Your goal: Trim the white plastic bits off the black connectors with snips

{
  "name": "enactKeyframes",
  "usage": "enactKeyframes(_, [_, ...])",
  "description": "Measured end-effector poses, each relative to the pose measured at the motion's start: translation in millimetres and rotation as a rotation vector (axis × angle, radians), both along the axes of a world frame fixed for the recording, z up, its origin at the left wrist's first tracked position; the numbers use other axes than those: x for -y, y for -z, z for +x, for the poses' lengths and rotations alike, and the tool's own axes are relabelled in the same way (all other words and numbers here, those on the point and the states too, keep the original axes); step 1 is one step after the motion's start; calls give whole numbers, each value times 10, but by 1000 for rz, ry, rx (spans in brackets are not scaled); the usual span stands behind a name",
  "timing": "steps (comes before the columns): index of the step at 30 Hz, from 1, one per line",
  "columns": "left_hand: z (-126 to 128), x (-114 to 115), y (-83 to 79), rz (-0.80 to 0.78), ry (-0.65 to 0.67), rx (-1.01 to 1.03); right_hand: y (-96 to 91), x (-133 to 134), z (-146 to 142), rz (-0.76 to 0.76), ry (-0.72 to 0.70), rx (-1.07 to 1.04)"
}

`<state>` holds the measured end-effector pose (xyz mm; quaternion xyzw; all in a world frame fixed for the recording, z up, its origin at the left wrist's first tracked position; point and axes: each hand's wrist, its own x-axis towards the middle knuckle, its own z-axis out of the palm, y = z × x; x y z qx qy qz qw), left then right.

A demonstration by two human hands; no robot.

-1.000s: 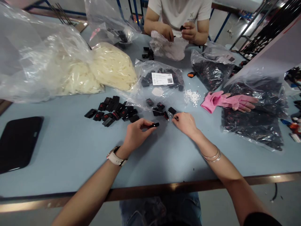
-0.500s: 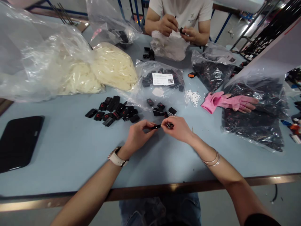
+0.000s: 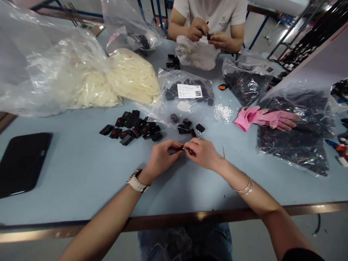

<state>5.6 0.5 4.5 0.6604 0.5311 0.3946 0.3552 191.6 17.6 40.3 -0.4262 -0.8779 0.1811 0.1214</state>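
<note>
My left hand [image 3: 160,159] pinches a small black plastic connector [image 3: 180,147] above the blue table [image 3: 81,181]. My right hand [image 3: 202,152] is closed against that same piece from the right, fingertips meeting those of the left; what it holds is mostly hidden. Just beyond my hands lie a few loose black connectors [image 3: 187,127]. A larger pile of black connectors with red marks [image 3: 133,128] sits to the left of them.
A clear bag of black parts with a white label [image 3: 187,90] lies behind. Big bags of cream parts [image 3: 81,79] fill the left. Pink gloves [image 3: 263,117], dark bags [image 3: 296,134], white bits [image 3: 223,111], a black tablet [image 3: 20,163]. A person [image 3: 209,21] works opposite.
My right hand moved left from the loose parts and closed onto the piece in my left hand. The person opposite raised both hands together.
</note>
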Motion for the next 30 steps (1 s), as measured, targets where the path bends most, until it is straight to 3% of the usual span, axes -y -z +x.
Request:
enactKeyframes(16, [4, 1, -35, -99, -50, 52, -11, 61, -51, 59, -1, 197])
enactKeyframes(21, [-14, -12, 1, -108, -38, 51, 39, -24, 18, -21, -14, -156])
enactKeyframes(26, [-28, -30, 36, -93, -5, 55, -2, -35, 44, 24, 192, -712])
enactKeyframes(30, [-31, -40, 24, -37, 12, -35, -3, 21, 26, 59, 215, -767])
